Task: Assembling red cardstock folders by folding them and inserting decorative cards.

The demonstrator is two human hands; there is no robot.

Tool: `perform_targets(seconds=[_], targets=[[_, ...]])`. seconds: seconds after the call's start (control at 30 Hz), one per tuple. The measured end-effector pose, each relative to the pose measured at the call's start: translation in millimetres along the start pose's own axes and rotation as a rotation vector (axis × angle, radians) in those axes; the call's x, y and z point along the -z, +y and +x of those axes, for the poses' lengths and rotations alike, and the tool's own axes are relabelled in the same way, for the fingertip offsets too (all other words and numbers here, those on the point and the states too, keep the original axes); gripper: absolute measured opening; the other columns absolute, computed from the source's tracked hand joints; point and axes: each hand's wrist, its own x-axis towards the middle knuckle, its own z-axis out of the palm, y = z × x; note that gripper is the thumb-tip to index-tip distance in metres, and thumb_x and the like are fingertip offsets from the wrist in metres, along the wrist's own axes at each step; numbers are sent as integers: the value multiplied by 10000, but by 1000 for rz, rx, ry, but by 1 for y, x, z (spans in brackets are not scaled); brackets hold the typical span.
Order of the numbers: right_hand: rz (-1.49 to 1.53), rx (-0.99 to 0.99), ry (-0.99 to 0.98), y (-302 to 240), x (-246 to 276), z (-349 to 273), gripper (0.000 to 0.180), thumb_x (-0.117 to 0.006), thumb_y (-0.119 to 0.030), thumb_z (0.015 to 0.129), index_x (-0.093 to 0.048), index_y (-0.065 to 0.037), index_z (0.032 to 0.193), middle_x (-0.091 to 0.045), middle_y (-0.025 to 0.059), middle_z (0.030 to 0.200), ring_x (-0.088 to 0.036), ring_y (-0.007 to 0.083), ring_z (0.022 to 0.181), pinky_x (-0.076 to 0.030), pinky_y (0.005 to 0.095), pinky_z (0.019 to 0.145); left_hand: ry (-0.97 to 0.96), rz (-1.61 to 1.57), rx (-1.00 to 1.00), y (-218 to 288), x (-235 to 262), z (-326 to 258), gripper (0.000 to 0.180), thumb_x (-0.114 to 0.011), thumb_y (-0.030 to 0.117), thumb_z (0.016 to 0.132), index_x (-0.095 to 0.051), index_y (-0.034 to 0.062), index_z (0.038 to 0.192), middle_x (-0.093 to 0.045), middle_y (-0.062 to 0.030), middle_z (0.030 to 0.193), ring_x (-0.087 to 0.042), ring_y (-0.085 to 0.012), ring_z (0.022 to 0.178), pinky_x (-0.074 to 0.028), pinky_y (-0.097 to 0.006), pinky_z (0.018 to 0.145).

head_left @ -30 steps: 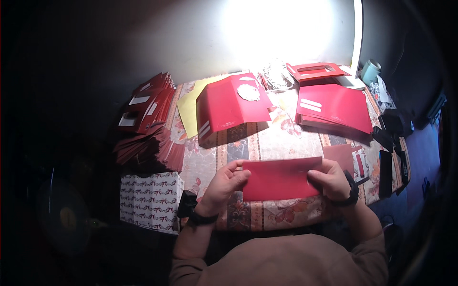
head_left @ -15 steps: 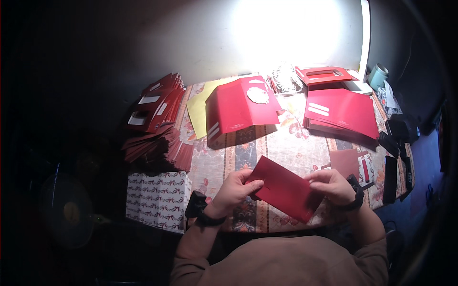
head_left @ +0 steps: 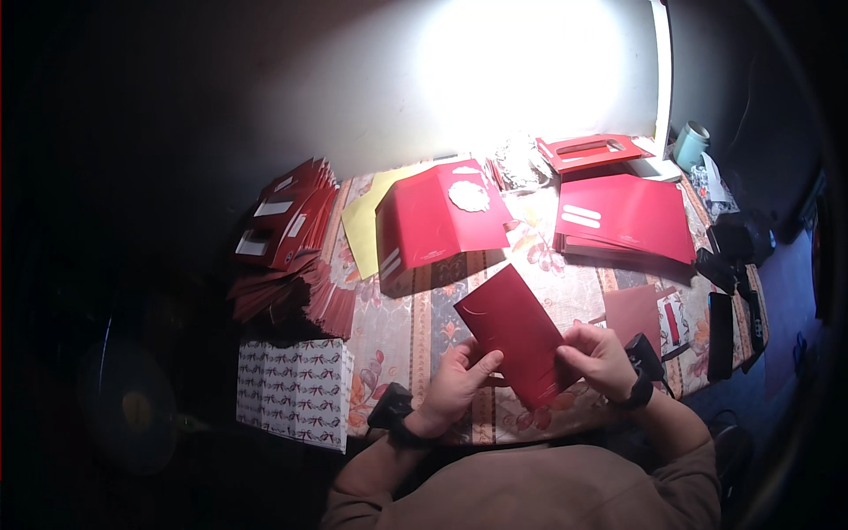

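I hold a flat dark red envelope [head_left: 517, 331] over the near edge of a table covered with a flower-patterned cloth [head_left: 415, 309]. My left hand [head_left: 459, 389] pinches its lower left edge, thumb on top. My right hand [head_left: 602, 358] grips its lower right corner. The envelope is tilted, its far corner pointing up and left. Both wrists wear dark bands.
A leaning stack of red cards [head_left: 437, 221] stands behind a yellow sheet [head_left: 362, 225]. A flat pile of red folders [head_left: 623, 221] lies at right, a red box [head_left: 587, 152] behind it. Heaps of red envelopes [head_left: 287, 256] sit at left above a patterned box [head_left: 296, 393]. Dark items line the right edge.
The envelope was held level and wide a second ago. It has been turned between my hands so its long side now runs up toward the left.
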Motion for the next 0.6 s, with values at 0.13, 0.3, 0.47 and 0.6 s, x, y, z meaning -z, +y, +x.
perform_targets(seconds=[0.13, 0.3, 0.47, 0.6], targets=[[-154, -34, -98, -11, 0, -5, 120, -554, -104, 915, -589, 8, 940, -576, -10, 792, -522, 36, 730, -444, 206, 640, 41, -40, -5, -1, 2, 5, 227, -570, 163, 923, -546, 7, 1086, -627, -64, 969, -618, -123, 854, -531, -281, 735], [200, -173, -238, -6, 13, 0, 318, -406, -258, 994, -575, 10, 1019, -625, 49, 866, -602, 103, 763, -498, 239, 679, -16, -40, 28, -5, 15, 8, 174, -571, 143, 920, -577, 6, 1027, -631, -47, 921, -611, -101, 818, -524, -260, 713], [387, -180, -279, 10, 12, 10, 317, -423, -238, 988, -507, -4, 1184, -586, 61, 1077, -576, 94, 930, -484, 264, 786, -50, -8, 45, -6, 11, 9, 145, -569, 129, 920, -590, 4, 990, -629, -39, 896, -609, -95, 779, -523, -251, 695], [283, -174, -311, -2, 4, 10, 357, -457, -198, 973, -460, -4, 1273, -558, 39, 1157, -524, 88, 1042, -438, 269, 886, -60, 29, 66, 0, 7, 8, 155, -574, 134, 918, -590, 1, 996, -627, -39, 885, -609, -94, 775, -525, -246, 680]])
